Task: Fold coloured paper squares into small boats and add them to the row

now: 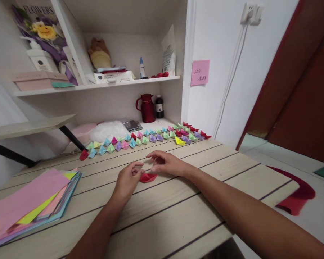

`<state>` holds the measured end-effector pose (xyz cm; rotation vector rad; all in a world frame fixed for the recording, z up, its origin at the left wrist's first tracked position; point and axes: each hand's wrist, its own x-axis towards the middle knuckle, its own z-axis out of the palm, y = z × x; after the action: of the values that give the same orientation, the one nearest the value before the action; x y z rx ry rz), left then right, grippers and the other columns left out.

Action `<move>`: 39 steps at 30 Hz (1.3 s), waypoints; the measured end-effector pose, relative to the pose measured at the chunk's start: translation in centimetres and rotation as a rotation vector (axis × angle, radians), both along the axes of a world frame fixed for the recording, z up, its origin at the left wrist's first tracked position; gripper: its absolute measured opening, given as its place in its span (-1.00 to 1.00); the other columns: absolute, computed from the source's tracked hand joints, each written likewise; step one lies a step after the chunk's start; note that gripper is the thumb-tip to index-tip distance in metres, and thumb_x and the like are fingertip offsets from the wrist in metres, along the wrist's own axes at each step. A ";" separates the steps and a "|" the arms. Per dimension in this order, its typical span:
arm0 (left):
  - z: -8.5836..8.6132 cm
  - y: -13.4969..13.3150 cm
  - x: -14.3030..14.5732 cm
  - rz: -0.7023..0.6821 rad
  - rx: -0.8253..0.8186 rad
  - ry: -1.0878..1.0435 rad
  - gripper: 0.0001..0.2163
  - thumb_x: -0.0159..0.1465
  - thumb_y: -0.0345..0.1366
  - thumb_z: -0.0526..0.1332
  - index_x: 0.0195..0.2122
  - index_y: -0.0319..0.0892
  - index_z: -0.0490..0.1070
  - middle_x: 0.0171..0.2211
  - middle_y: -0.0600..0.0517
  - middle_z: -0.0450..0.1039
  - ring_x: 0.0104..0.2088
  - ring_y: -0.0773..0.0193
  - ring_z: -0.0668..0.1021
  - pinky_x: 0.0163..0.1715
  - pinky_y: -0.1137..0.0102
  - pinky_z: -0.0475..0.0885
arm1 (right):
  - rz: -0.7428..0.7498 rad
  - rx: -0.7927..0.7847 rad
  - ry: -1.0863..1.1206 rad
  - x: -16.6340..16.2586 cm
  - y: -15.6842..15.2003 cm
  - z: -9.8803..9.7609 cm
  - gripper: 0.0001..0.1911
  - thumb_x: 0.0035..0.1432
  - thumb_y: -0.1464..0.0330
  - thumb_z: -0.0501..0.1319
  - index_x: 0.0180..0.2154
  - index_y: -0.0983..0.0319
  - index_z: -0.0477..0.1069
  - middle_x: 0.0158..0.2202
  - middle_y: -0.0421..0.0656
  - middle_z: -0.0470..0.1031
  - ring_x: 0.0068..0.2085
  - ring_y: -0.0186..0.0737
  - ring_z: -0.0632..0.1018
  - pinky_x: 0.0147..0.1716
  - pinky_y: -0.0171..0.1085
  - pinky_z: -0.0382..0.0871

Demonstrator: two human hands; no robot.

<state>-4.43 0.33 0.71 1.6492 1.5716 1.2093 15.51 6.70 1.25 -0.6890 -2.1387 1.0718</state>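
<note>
A small red folded paper piece point(148, 177) lies on the wooden table point(178, 216) between my hands. My left hand point(128, 180) pinches its left end with fingers curled. My right hand point(164, 162) rests just behind and to the right of it, fingers bent and close together, fingertips touching or nearly touching the paper. A long row of several small folded paper boats point(151, 137) in many colours runs along the table's far edge, well beyond both hands.
A stack of coloured paper sheets point(29, 205) lies at the left front. Behind the row stand a red jug point(147, 108), a dark bottle point(159, 107) and a white plastic bag point(108, 130). Shelves above hold boxes and bottles. The table's right edge drops to the floor.
</note>
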 end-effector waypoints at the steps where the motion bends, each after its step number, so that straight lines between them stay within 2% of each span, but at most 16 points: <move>1: 0.0 0.0 0.0 0.009 0.004 0.006 -0.75 0.04 -0.24 0.26 -0.25 -0.19 0.49 -0.48 0.00 0.58 -0.40 0.17 0.60 -0.38 0.37 0.44 | 0.076 0.020 -0.011 0.1 -0.1 0.1 -0.43 -0.04 0.22 0.39 0.04 0.14 0.37 -0.06 -0.12 0.37 -0.11 -0.20 0.45 -0.13 -0.25 0.35; 3: -0.1 0.1 0.0 0.022 0.012 0.017 -0.77 0.03 -0.25 0.26 -0.28 -0.18 0.51 -0.49 0.02 0.57 -0.43 0.19 0.59 -0.40 0.38 0.43 | 0.196 0.076 -0.043 0.1 -0.3 0.2 -0.40 -0.13 0.28 0.45 0.00 0.12 0.38 0.01 -0.11 0.31 -0.02 -0.16 0.41 -0.03 -0.22 0.32; 5: -0.3 0.1 -0.1 0.030 0.020 0.027 -0.79 0.02 -0.25 0.26 -0.30 -0.16 0.52 -0.51 0.04 0.55 -0.46 0.20 0.57 -0.43 0.39 0.41 | 0.234 0.127 -0.062 0.1 -0.3 0.2 -0.49 -0.15 0.32 0.46 -0.09 0.14 0.42 -0.01 -0.12 0.32 0.00 -0.16 0.40 0.01 -0.19 0.29; 9: -0.2 0.0 0.0 0.027 0.026 0.047 -0.81 0.03 -0.25 0.26 -0.32 -0.15 0.53 -0.49 0.03 0.55 -0.42 0.19 0.56 -0.38 0.38 0.41 | 0.169 0.192 -0.073 -0.1 -0.1 0.0 -0.82 -0.04 0.42 0.38 -0.31 0.21 0.48 -0.12 -0.13 0.38 -0.07 -0.20 0.44 -0.04 -0.23 0.31; 12: 0.4 -0.4 0.1 -0.005 0.023 0.064 -0.81 0.08 -0.21 0.24 -0.31 -0.15 0.53 -0.38 -0.01 0.57 -0.35 0.18 0.56 -0.30 0.35 0.41 | 0.101 0.232 -0.097 0.0 0.3 -0.2 -0.94 0.02 0.46 0.32 -0.38 0.21 0.51 -0.27 -0.15 0.45 -0.18 -0.23 0.48 -0.14 -0.28 0.33; 14: 0.9 -0.8 0.1 -0.046 0.025 0.078 -0.79 0.11 -0.17 0.24 -0.29 -0.14 0.53 -0.30 -0.03 0.57 -0.32 0.18 0.54 -0.27 0.34 0.40 | 0.037 0.262 -0.118 0.2 0.6 -0.3 -0.94 0.04 0.47 0.30 -0.38 0.21 0.52 -0.34 -0.18 0.47 -0.25 -0.25 0.48 -0.19 -0.29 0.32; 17: 1.5 -1.3 -0.1 -0.159 0.024 0.101 -0.77 0.11 -0.17 0.25 -0.25 -0.12 0.52 -0.20 -0.03 0.51 -0.30 0.22 0.51 -0.28 0.37 0.40 | -0.057 0.276 -0.140 0.7 1.3 -0.4 -0.92 0.06 0.47 0.28 -0.36 0.20 0.53 -0.34 -0.18 0.49 -0.28 -0.26 0.49 -0.22 -0.30 0.31; 21: 1.4 -1.5 -0.4 -0.302 -0.021 0.128 -0.79 0.03 -0.29 0.30 -0.27 -0.11 0.49 -0.19 -0.02 0.47 -0.27 0.23 0.51 -0.32 0.41 0.40 | -0.114 0.250 -0.131 1.4 2.0 -0.5 -0.89 0.06 0.49 0.26 -0.37 0.20 0.53 -0.34 -0.18 0.51 -0.27 -0.26 0.50 -0.22 -0.31 0.32; 25: 1.2 -1.3 -0.5 -0.304 -0.034 0.167 -0.87 0.05 -0.34 0.25 -0.34 -0.11 0.48 -0.43 0.07 0.48 -0.41 0.29 0.48 -0.40 0.44 0.36 | -0.113 0.244 -0.131 1.6 2.2 -0.6 -0.86 0.07 0.51 0.23 -0.36 0.20 0.54 -0.33 -0.18 0.52 -0.26 -0.26 0.50 -0.21 -0.30 0.32; 27: 1.2 -1.2 -0.4 -0.298 -0.018 0.180 -0.89 0.07 -0.32 0.24 -0.35 -0.10 0.47 -0.48 0.09 0.46 -0.45 0.30 0.47 -0.43 0.45 0.34 | -0.102 0.240 -0.129 1.5 2.1 -0.6 -0.85 0.08 0.51 0.22 -0.36 0.19 0.53 -0.31 -0.18 0.52 -0.25 -0.26 0.51 -0.20 -0.30 0.32; 31: 1.0 -0.9 -0.6 -0.296 0.025 0.192 -0.89 0.08 -0.29 0.26 -0.34 -0.08 0.47 -0.46 0.09 0.50 -0.42 0.28 0.50 -0.39 0.45 0.35 | -0.075 0.224 -0.114 1.2 1.9 -0.6 -0.85 0.11 0.50 0.20 -0.35 0.20 0.53 -0.30 -0.18 0.54 -0.24 -0.27 0.52 -0.19 -0.31 0.33; 35: 1.0 -0.8 -0.6 -0.298 0.036 0.294 -0.93 0.12 -0.25 0.25 -0.38 -0.07 0.49 -0.46 0.10 0.53 -0.43 0.27 0.51 -0.39 0.45 0.32 | -0.065 0.202 -0.094 1.0 1.8 -0.7 -0.85 0.14 0.48 0.17 -0.35 0.21 0.52 -0.32 -0.19 0.56 -0.24 -0.27 0.53 -0.19 -0.32 0.34; 39: 1.2 -1.0 0.0 -0.361 0.112 0.398 -0.92 0.15 -0.24 0.24 -0.38 -0.03 0.54 -0.39 0.08 0.56 -0.37 0.23 0.53 -0.35 0.43 0.32 | -0.058 0.194 -0.075 0.7 1.8 -0.8 -0.84 0.15 0.47 0.16 -0.34 0.22 0.52 -0.32 -0.19 0.57 -0.25 -0.28 0.53 -0.19 -0.33 0.34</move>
<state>-4.47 -0.69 1.88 2.2369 1.3531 0.8280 16.26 8.50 0.48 -0.7039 -2.2362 0.8058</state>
